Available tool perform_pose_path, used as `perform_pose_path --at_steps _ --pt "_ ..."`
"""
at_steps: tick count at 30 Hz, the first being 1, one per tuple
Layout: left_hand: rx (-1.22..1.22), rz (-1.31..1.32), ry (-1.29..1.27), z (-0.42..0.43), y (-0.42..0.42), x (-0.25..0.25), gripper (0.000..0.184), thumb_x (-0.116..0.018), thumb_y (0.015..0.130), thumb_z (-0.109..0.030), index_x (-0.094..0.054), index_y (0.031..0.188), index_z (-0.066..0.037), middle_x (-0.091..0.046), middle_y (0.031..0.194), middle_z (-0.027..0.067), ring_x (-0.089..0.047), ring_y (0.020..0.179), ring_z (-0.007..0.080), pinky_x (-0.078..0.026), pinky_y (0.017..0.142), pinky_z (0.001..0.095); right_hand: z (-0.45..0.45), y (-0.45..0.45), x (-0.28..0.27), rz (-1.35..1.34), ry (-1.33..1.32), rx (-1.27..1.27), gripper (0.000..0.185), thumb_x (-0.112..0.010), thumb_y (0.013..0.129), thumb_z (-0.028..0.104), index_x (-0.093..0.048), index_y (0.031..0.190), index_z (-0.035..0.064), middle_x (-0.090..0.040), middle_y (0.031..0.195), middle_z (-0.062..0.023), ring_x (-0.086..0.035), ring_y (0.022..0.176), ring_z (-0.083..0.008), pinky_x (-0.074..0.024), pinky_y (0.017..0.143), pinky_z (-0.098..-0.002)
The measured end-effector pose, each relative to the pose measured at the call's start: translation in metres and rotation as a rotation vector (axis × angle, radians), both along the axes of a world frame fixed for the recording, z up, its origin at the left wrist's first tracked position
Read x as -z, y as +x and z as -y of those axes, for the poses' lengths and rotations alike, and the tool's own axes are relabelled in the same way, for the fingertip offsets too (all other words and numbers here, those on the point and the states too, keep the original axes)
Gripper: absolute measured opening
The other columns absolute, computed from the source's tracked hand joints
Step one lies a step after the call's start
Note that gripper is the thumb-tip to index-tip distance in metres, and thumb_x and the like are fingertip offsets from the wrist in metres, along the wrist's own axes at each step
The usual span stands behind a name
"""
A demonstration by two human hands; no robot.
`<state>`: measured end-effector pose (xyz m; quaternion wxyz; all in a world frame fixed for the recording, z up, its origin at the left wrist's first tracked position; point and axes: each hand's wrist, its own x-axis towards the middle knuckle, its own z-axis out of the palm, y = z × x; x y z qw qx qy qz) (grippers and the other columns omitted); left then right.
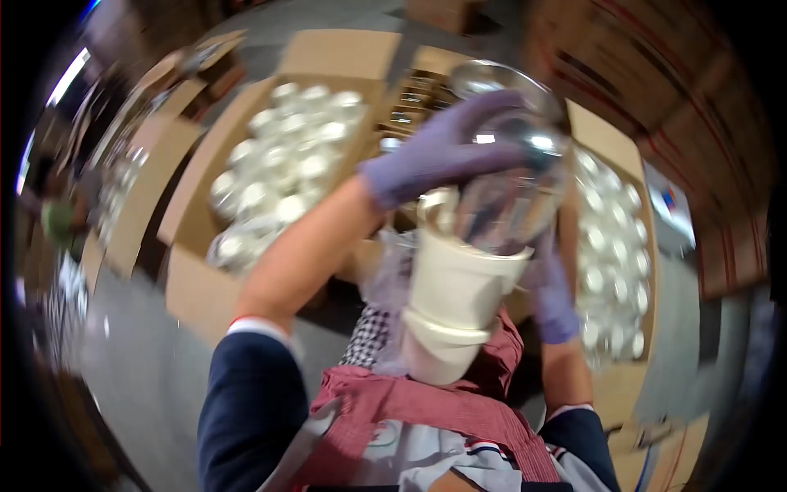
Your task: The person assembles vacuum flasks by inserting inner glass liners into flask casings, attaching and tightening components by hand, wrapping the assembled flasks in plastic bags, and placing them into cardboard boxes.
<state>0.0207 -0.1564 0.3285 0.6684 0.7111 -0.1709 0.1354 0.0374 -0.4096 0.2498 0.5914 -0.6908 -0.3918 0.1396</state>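
Note:
A purple glove covers my left hand, whose fingers wrap round the upper part of a clear, shiny rounded vessel. The vessel's lower end sits inside the rim of a cream-white container, which stands tilted in front of my apron. My right hand, also in a purple glove, is behind the right side of the container and vessel. Its fingers are mostly hidden, so what they hold does not show. Thin clear plastic hangs at the container's left side.
An open carton of white-capped items lies at the left, and another at the right. Between them is a divided box. Stacked cartons rise at the upper right. Another person's green sleeve or garment shows far left.

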Motion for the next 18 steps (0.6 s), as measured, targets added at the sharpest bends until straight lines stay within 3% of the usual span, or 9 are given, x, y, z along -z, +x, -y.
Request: perform_pose_path --at_steps 1,4,5,7,10,12,14,16,18 --pt "0.145 -0.177 -0.116 -0.005 -0.004 0.004 0.074 -0.074 0.084 -0.016 -0.038 0.147 -0.002 -0.047 0.145 0.0108 -0.046 0.133 0.0214 -0.037 0.112 0.0355 0.005 -0.007 0.019 0.120 -0.040 0.045 0.087 -0.056 0.090 0.018 -0.003 0.156 -0.0021 -0.039 0.146 -0.0196 -0.038 0.135 -0.0291 -0.0291 0.114 -0.0370" --pt "0.347 -0.059 0.429 -0.012 0.009 0.032 0.080 -0.083 0.073 -0.025 -0.047 0.143 -0.005 -0.049 0.146 0.0129 -0.048 0.133 0.0244 -0.039 0.111 0.0389 -0.003 -0.023 0.018 -0.118 0.271 0.002 0.104 -0.062 0.091 0.040 0.008 0.155 -0.0036 -0.017 0.160 -0.0229 -0.019 0.148 -0.0317 -0.0156 0.119 -0.0368" --pt "0.519 0.073 0.600 -0.008 0.018 0.033 0.081 -0.084 0.072 -0.032 -0.049 0.141 -0.007 -0.052 0.141 0.0134 -0.051 0.129 0.0261 -0.042 0.109 0.0409 0.001 -0.018 0.021 -0.129 0.235 -0.034 0.105 -0.061 0.092 0.043 0.009 0.154 -0.0035 -0.012 0.161 -0.0231 -0.014 0.149 -0.0309 -0.0135 0.119 -0.0365" --pt "0.459 -0.040 0.906 0.015 0.019 0.022 0.072 -0.081 0.074 -0.041 -0.056 0.132 -0.008 -0.063 0.117 0.0129 -0.062 0.109 0.0268 -0.050 0.094 0.0386 0.008 -0.005 0.031 -0.107 0.180 -0.022 0.103 -0.058 0.094 0.047 0.008 0.155 -0.0035 -0.012 0.162 -0.0227 -0.013 0.150 -0.0310 -0.0115 0.120 -0.0366" --pt "0.278 -0.396 1.336 0.041 0.022 0.003 0.057 -0.073 0.077 -0.051 -0.066 0.112 -0.007 -0.068 0.088 0.0095 -0.068 0.083 0.0252 -0.053 0.074 0.0355 0.002 0.034 0.058 -0.123 0.229 -0.042 0.078 -0.041 0.102 0.048 -0.017 0.154 -0.0056 -0.021 0.160 -0.0221 -0.017 0.150 -0.0315 -0.0114 0.122 -0.0381" --pt "0.390 -0.178 1.216 0.030 0.025 0.005 0.055 -0.074 0.076 -0.051 -0.068 0.108 -0.008 -0.068 0.087 0.0094 -0.067 0.078 0.0247 -0.052 0.069 0.0350 -0.005 0.081 0.088 -0.381 0.286 0.090 0.071 -0.031 0.103 0.056 -0.040 0.148 0.0010 -0.044 0.150 -0.0147 -0.045 0.135 -0.0252 -0.0320 0.114 -0.0361" --pt "0.406 -0.019 1.115 0.018 0.028 0.014 0.057 -0.076 0.075 -0.048 -0.067 0.114 -0.008 -0.068 0.092 0.0115 -0.066 0.081 0.0255 -0.052 0.072 0.0353 -0.013 0.122 0.104 -0.490 0.202 0.395 0.057 -0.042 0.103 0.046 -0.054 0.136 0.0005 -0.059 0.135 -0.0140 -0.057 0.120 -0.0222 -0.0408 0.106 -0.0344" --pt "0.405 -0.147 1.124 0.026 0.037 0.014 0.058 -0.077 0.075 -0.043 -0.066 0.118 -0.006 -0.068 0.094 0.0119 -0.066 0.083 0.0257 -0.052 0.077 0.0357 -0.047 0.143 0.140 -0.306 0.188 0.480 0.043 -0.047 0.103 0.039 -0.062 0.123 0.0028 -0.066 0.119 -0.0144 -0.062 0.114 -0.0249 -0.0471 0.101 -0.0372" --pt "0.386 -0.267 1.123 0.026 0.042 0.025 0.059 -0.078 0.076 -0.039 -0.064 0.121 -0.005 -0.068 0.096 0.0124 -0.066 0.085 0.0258 -0.052 0.081 0.0361 -0.079 0.161 0.185 0.005 0.045 0.211 0.046 -0.064 0.092 0.037 -0.061 0.127 0.0083 -0.061 0.126 -0.0193 -0.060 0.116 -0.0340 -0.0467 0.100 -0.0408"
